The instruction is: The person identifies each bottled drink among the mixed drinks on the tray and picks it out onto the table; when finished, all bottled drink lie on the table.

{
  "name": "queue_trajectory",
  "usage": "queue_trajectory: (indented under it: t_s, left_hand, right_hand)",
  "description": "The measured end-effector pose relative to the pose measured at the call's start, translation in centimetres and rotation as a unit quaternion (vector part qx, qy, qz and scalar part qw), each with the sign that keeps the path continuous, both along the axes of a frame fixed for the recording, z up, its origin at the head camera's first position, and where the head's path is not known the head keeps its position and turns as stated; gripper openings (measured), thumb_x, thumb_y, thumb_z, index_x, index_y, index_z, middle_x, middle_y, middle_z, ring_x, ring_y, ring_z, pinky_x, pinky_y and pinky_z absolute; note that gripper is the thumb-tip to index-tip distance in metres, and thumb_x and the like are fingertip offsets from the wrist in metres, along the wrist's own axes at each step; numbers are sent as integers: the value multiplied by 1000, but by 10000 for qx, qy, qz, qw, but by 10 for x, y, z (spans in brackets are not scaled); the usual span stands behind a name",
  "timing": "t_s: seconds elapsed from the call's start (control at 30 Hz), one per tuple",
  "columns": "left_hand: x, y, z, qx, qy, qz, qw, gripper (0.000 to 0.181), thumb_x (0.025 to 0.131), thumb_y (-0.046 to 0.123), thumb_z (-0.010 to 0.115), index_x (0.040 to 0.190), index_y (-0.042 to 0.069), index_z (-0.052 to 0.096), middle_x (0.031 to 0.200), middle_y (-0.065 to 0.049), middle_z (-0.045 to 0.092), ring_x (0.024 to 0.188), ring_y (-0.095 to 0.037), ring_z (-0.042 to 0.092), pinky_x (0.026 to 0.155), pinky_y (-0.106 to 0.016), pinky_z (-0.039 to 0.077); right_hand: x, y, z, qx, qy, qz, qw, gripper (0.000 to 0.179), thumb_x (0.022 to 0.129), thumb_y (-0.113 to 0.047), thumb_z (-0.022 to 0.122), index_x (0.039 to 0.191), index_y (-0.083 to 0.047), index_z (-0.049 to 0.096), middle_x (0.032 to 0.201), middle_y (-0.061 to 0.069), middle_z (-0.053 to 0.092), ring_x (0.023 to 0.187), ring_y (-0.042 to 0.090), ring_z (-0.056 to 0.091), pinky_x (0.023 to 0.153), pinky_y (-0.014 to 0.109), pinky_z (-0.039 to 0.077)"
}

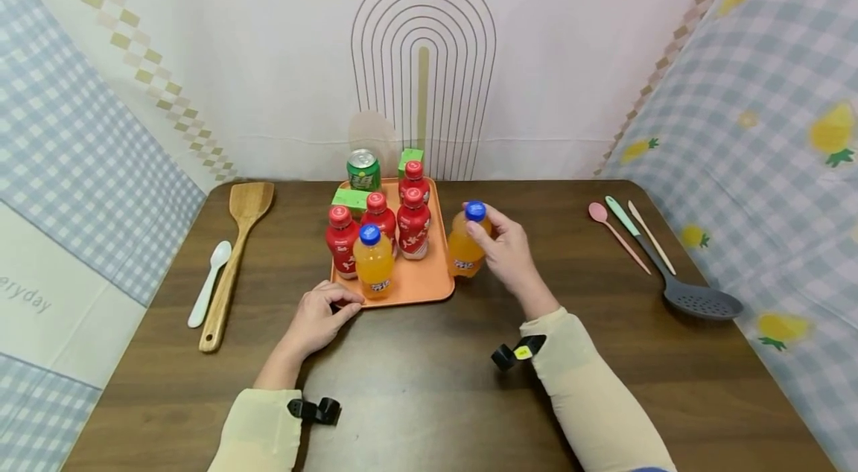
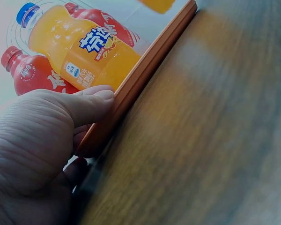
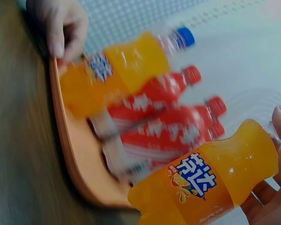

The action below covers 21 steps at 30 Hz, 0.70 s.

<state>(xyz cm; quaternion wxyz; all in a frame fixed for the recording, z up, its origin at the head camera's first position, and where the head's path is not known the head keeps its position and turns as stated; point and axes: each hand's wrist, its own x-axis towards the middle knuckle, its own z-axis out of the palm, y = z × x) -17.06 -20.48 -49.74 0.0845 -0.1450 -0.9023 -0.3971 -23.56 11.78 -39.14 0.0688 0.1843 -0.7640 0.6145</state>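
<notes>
My right hand (image 1: pixel 507 245) grips an orange soda bottle (image 3: pixel 201 180) with a blue cap around its upper part, upright beside the right edge of an orange tray (image 1: pixel 429 280). At the tray's front left corner, my left hand (image 1: pixel 322 316) pinches the rim, its thumb on top and fingers beneath in the left wrist view. A second orange soda bottle (image 2: pixel 84 47) stands on the tray just past that thumb. Several red bottles (image 1: pixel 412 226) stand behind and beside it. Farther back are a green can (image 1: pixel 363 171) and green boxes (image 1: pixel 351 199).
On the left lie a wooden spatula (image 1: pixel 244 234) and a white spoon (image 1: pixel 211 282). On the right lie a pink spoon (image 1: pixel 613 226), a thin pale stick-like utensil (image 1: pixel 652 235) and a slotted ladle (image 1: pixel 700 301) with a mint handle. Cloth curtains (image 1: pixel 281 70) surround the wooden table (image 1: pixel 415 397).
</notes>
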Motion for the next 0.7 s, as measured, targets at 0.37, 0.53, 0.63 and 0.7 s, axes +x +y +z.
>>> queue_trajectory:
  t_s: [0.37,0.53,0.63,0.7]
  left_hand:
    - [-1,1,-2,60,20,-26,10000,5,84,16,75,88,18,76,86,12,68,86,-11,56,79,-35,45]
    - [-1,0,-1,62,-50,-18,10000,5,85,16,75,88,19,76,87,12,68,87,-12,56,80,-35,45]
    - [-1,0,-1,53,-7,-34,10000,5,85,16,75,88,18,76,87,12,68,87,-12,56,79,-35,45]
    - [-1,0,-2,43,40,-29,10000,5,85,15,75,88,18,76,86,12,68,86,-12,56,79,-35,45]
  right_hand:
    - [-19,66,-9,131,-164,-659,9976,38,97,-20,59,129,-1,58,125,18,61,104,15,58,93,24,44]
    - [-27,86,-8,142,-178,-753,9969,37,97,-21,58,130,-2,57,125,17,61,105,17,57,94,24,43]
    - [-30,94,-9,92,-122,-740,9971,37,97,-21,58,130,-2,57,123,15,61,103,14,57,92,21,44]
    - [-32,97,-11,103,-161,-748,9970,38,97,-21,58,131,-3,57,124,13,61,104,13,56,92,22,43]
